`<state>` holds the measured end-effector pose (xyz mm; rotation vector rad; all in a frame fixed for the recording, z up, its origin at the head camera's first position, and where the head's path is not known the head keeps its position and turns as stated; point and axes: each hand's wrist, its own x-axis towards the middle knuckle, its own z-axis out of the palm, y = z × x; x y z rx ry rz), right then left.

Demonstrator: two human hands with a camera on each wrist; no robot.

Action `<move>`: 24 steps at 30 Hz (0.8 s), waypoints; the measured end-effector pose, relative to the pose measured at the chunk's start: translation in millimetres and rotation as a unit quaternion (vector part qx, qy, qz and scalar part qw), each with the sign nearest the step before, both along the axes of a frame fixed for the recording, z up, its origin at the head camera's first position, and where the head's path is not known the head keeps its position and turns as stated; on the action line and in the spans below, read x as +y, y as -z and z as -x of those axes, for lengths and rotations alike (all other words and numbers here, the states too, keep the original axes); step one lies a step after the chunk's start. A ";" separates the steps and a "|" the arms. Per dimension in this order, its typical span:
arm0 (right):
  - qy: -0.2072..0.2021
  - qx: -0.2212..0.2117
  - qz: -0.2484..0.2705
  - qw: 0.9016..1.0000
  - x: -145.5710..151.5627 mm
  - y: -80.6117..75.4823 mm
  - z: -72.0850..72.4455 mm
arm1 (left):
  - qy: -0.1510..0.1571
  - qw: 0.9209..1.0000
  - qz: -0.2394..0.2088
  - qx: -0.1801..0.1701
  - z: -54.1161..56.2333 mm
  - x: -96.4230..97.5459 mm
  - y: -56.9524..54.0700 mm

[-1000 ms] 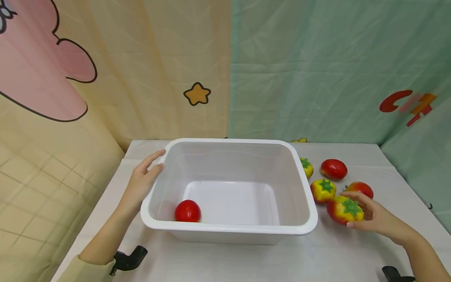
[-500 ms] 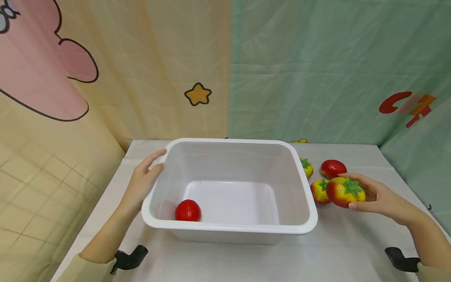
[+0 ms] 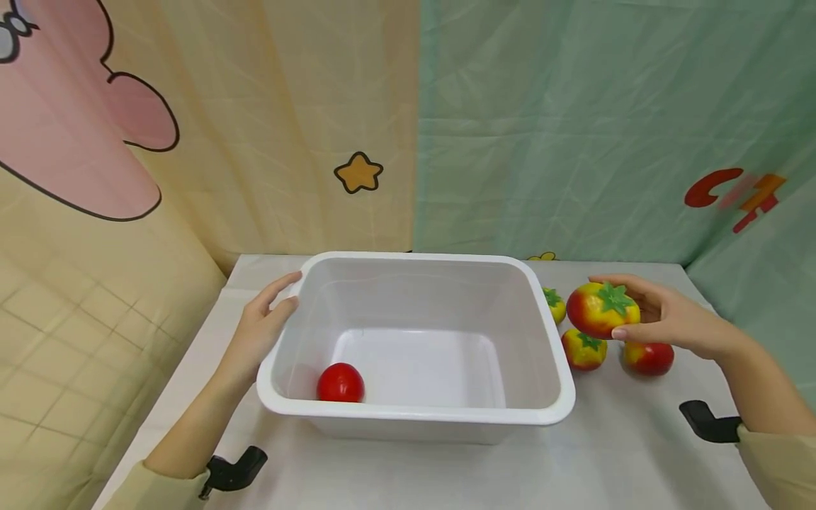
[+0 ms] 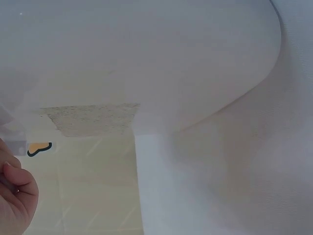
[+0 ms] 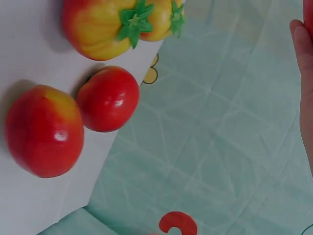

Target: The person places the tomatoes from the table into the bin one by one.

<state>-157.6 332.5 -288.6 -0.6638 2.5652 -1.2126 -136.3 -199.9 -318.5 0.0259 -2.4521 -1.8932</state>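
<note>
My right hand (image 3: 682,319) holds a red-and-yellow toy tomato (image 3: 599,310) with a green leaf top, raised above the table to the right of a white plastic tub (image 3: 414,414). A sliver of that tomato shows at the right wrist view's edge. Fingertips and thumb of my left hand (image 3: 255,329) touch the outside of the tub's left rim. Inside the tub, a red tomato (image 3: 340,382) lies in the near left corner. Below the held one are a leafy tomato (image 3: 583,352) and a redder tomato (image 3: 650,359); another leafy one (image 3: 553,304) is partly hidden by the tub.
In the right wrist view, a red tomato (image 5: 108,99) sits beside a red-yellow one (image 5: 44,132) near the edge of the white-covered table (image 5: 29,205). Printed curtains (image 3: 574,127) hang behind and at both sides. Black wrist mounts (image 3: 236,467) stick out at each forearm.
My right hand has lifted the toy tomato off the table and carried it up and slightly left. The redder tomato beneath has come into view. The left hand and tub look unmoved.
</note>
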 end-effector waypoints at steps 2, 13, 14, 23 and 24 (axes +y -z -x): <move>-0.014 0.001 0.002 1.000 -5.2 -5.8 3.0 | 0.000 1.000 0.000 0.000 -0.3 0.0 0.0; -0.037 -0.003 0.009 0.999 -25.6 -38.9 15.9 | -0.001 1.000 0.003 0.003 -0.5 -1.1 1.8; -0.036 -0.001 0.007 0.999 -26.9 -41.7 17.2 | 0.000 1.000 0.004 0.004 -0.2 -1.1 2.1; -0.041 -0.013 -0.014 0.999 -46.2 -59.9 32.2 | -0.001 1.000 0.000 0.001 -0.2 -0.7 2.9; -0.040 -0.016 -0.017 0.999 -49.8 -61.4 33.6 | -0.003 1.000 -0.001 -0.001 -0.5 -0.8 2.9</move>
